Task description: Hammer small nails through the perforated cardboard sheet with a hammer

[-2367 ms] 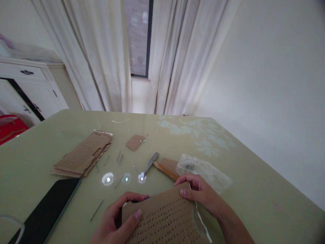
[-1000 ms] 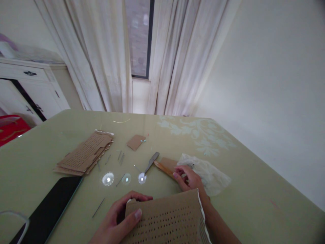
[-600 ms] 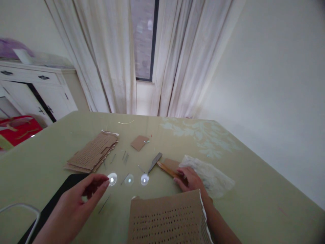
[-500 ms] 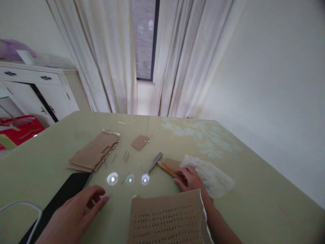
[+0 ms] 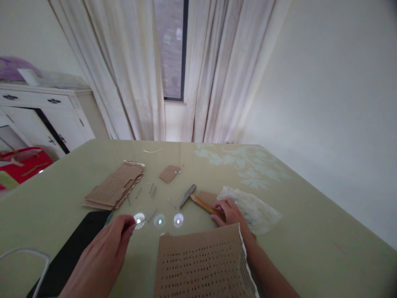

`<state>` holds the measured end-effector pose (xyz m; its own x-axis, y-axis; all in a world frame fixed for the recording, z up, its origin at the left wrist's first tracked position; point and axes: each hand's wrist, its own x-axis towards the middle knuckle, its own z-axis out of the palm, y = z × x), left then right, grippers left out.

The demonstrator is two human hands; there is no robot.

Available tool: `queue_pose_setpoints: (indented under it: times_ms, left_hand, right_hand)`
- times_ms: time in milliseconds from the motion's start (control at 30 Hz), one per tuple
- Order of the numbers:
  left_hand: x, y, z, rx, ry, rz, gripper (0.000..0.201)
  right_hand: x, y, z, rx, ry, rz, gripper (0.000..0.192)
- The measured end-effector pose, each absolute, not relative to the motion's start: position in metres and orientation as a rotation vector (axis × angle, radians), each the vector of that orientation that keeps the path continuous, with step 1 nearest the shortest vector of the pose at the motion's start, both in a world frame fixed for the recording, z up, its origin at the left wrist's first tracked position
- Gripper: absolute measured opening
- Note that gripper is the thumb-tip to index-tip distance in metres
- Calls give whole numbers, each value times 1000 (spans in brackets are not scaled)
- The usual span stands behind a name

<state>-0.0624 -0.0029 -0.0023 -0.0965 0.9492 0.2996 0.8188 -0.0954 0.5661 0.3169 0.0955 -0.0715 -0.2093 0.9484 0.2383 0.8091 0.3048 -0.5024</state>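
Note:
My right hand (image 5: 231,212) is closed around the wooden handle of a small hammer (image 5: 198,201), whose grey metal head lies on the green table (image 5: 310,231). My left hand (image 5: 107,250) hovers low over the table beside a black tablet (image 5: 72,244). Its fingertips pinch a thin metal nail (image 5: 140,222). A stack of perforated brown cardboard sheets (image 5: 201,265) with white edges lies right in front of me between both hands; neither hand touches it.
A second stack of perforated cardboard (image 5: 114,188) lies at the left middle, with several loose nails (image 5: 151,190) beside it. A small cardboard piece (image 5: 169,174) sits farther back. A crumpled clear plastic bag (image 5: 251,207) lies right of the hammer. A white cable (image 5: 25,253) curls at the left edge.
My left hand let go of the cardboard stack, swung left to the table and picked up a nail. My right hand left the stack and closed on the hammer handle.

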Motion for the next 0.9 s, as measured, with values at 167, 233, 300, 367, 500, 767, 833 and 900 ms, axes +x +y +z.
queue_pose_setpoints:
  times_ms: [167, 233, 300, 367, 500, 767, 833, 900]
  left_hand:
    - [-19, 4, 43, 1999, 1512, 1205, 21]
    - [-12, 7, 47, 1939, 1346, 1215, 14]
    - [-10, 10, 42, 1855, 1206, 1244, 9]
    - [-12, 13, 34, 1764, 1124, 1282, 8]
    - [-14, 17, 20, 1667, 1111, 1385, 12]
    - [1, 13, 11, 1691, 1214, 1395, 20]
    - [3, 12, 10, 1709, 1202, 1363, 21]
    - [4, 12, 9, 1738, 1194, 1306, 21]
  right_hand:
    - [318, 97, -70, -1538, -2116, 428, 23]
    - [319, 98, -70, -1536, -2125, 441, 25]
    - [320, 98, -71, -1533, -2129, 449, 25]
    - [320, 99, -72, -1531, -2130, 452, 25]
    - [320, 99, -76, -1531, -2122, 434, 27]
    - [320, 95, -78, -1529, -2117, 409, 24]
    - [320, 94, -75, -1531, -2119, 416, 25]
    - [321, 93, -72, -1532, -2126, 431, 25]
